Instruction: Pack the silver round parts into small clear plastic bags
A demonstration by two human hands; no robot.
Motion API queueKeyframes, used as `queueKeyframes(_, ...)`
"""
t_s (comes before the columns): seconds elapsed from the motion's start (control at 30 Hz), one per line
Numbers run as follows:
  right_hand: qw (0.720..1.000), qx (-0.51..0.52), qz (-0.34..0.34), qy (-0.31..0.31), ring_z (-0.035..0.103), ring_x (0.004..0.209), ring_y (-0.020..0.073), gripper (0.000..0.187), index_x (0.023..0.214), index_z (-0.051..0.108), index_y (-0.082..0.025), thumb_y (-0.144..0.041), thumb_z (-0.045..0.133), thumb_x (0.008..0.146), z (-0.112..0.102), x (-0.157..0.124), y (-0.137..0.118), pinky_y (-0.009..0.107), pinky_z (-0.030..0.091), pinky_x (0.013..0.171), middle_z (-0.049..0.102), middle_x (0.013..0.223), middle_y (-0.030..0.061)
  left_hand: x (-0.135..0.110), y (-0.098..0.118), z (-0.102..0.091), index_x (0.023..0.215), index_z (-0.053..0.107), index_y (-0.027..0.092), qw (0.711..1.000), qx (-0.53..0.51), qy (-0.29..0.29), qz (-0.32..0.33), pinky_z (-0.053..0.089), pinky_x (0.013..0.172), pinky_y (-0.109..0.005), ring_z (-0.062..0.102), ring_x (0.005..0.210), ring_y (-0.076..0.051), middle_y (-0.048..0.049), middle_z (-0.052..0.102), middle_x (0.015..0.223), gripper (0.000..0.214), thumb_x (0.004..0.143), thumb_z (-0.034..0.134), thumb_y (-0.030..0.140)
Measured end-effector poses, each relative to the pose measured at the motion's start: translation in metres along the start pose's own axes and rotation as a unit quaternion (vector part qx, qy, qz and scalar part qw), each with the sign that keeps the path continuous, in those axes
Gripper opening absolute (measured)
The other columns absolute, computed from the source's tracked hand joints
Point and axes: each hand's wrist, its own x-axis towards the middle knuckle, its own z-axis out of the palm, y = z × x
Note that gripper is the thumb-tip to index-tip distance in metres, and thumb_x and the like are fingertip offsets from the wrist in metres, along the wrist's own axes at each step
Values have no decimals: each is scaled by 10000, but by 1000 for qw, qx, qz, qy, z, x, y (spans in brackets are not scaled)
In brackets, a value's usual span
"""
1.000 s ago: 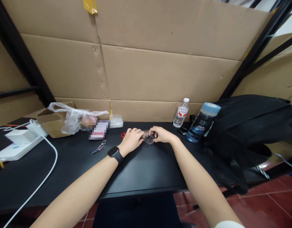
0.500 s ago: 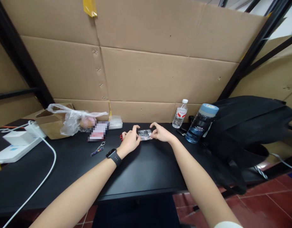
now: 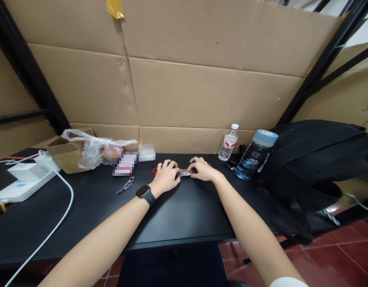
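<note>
Both my hands rest on the black table near its back edge. My left hand, with a dark watch on its wrist, pinches the left end of a small clear plastic packet. My right hand pinches the packet's right end. The packet lies low, close to the table top, between the two hands. Something small and red peeks out just left of my left hand.
A small water bottle, a blue bottle and a black bag stand to the right. At left lie a keychain, a blurred card, a plastic bag on a carton, a white power strip and cable. Cardboard lines the back.
Half a second ago the packet was held up flat between my fingertips; now both hands have lowered and curled over it, pressing it toward the table.
</note>
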Motion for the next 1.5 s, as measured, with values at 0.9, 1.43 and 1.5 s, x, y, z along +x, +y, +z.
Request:
queueKeyframes(0.9, 993, 80, -70, 55, 577, 751, 136, 217, 924, 763, -217, -249, 826, 718, -11, -1, 13, 223, 413, 696, 658, 860, 5, 2, 8, -14, 1019, 674, 237, 1000, 7, 26, -1, 329, 990, -481, 385, 1282, -307, -103, 596, 1247, 173, 963, 512, 258)
queueKeyframes(1.43, 984, 84, -96, 121, 609, 812, 151, 185, 996, 754, -209, -137, 678, 843, 9, 8, 8, 273, 462, 784, 663, 988, 57, 13, -10, 0, 1403, 541, 346, 990, 53, -63, 111, 321, 1014, -535, 436, 1302, -321, -30, 534, 1490, 409, 1029, 380, 389)
queueKeyframes(1.5, 985, 75, -85, 132, 615, 828, 161, 201, 1012, 747, -204, -136, 671, 839, 4, 7, 11, 293, 475, 807, 655, 1022, 67, 21, -21, -2, 1355, 593, 354, 993, 57, -67, 80, 312, 1022, -546, 443, 1294, -331, -30, 571, 1455, 393, 1021, 391, 400)
